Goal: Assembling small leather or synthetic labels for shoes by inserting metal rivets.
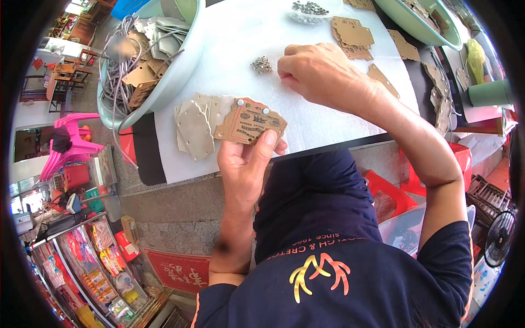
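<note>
My left hand (246, 167) grips a brown printed cardboard tag (252, 116) with a wavy edge, thumb on its face. Two round silvery pieces sit near the tag's upper edge. Left of it, several grey-beige tags (195, 131) lie loosely stacked on the white sheet (235, 41). My right hand (320, 71) rests farther off, just right of a small heap of shiny metal pieces (261, 65). Its fingers are curled together, and whatever is between them is hidden.
A pale blue basin (194, 60) at left holds tags and grey cords. A clear bowl (311, 19) of metal pieces stands at the far side. More brown tags (353, 33) lie beyond my right hand. Another basin (451, 38) is at far right, above a green cup (489, 94).
</note>
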Demonstrator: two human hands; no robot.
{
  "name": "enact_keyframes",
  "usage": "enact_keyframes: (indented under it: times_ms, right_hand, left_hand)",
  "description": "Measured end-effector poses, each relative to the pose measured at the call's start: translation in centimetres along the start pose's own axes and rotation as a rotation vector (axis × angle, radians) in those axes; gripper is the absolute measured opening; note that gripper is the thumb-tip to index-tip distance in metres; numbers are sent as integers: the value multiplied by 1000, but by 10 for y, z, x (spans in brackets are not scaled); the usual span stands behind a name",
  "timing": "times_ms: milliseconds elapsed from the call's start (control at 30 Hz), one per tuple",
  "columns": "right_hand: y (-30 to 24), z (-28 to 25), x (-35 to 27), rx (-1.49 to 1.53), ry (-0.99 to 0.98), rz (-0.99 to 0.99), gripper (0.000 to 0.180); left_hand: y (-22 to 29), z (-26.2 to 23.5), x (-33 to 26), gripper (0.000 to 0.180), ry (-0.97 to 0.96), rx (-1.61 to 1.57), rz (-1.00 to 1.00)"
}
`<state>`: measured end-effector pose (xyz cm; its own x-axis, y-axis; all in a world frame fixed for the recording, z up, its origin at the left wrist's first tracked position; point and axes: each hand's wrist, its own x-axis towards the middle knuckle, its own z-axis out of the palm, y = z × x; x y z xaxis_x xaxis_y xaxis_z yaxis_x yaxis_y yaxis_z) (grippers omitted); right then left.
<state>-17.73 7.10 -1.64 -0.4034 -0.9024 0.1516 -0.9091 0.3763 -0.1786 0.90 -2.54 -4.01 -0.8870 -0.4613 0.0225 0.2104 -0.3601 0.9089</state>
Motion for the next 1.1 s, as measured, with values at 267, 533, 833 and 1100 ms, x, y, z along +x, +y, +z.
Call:
enact_keyframes:
  times_ms: [267, 533, 833, 1100]
  right_hand:
    - [3, 2, -11, 141, 192, -121, 11]
    - [-17, 1, -42, 980, 109, 198, 6]
    - [-21, 4, -39, 1371, -18, 232, 10]
    - [-20, 8, -42, 1048, 165, 203, 11]
  left_hand:
    - [3, -1, 3, 32, 23, 12, -10]
    - [7, 1, 3, 28, 19, -27, -31]
    - [7, 8, 14, 31, 14, -36, -43]
    - [5, 10, 21, 38, 9, -8, -43]
